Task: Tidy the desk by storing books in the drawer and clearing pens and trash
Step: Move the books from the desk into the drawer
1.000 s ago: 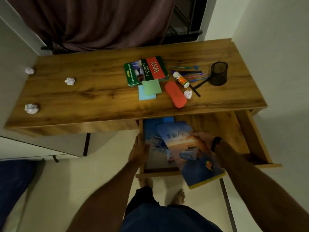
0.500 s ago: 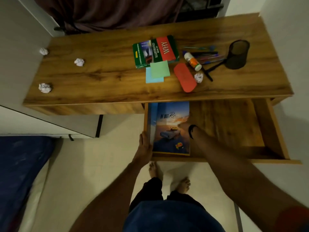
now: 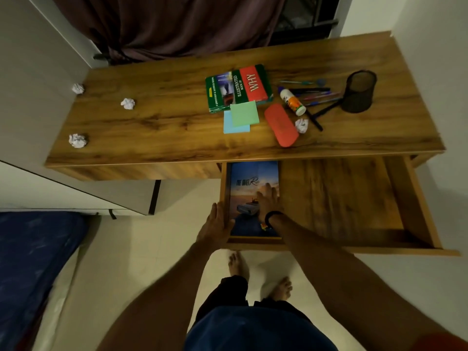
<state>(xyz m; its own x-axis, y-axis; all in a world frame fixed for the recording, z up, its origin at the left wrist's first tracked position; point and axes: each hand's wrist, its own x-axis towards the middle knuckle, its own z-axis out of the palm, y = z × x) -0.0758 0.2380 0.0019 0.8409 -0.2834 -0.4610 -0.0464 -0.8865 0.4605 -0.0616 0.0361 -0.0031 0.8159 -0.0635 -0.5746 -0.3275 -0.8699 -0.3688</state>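
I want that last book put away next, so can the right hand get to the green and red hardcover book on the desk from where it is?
Probably yes: the right hand lies flat on the blue book in the open drawer, holding nothing. The green and red hardcover book lies uncovered on the desk.

Blue book (image 3: 253,188) now flat in drawer (image 3: 354,198) w/ right hand (image 3: 268,198) atop, fingers straight.
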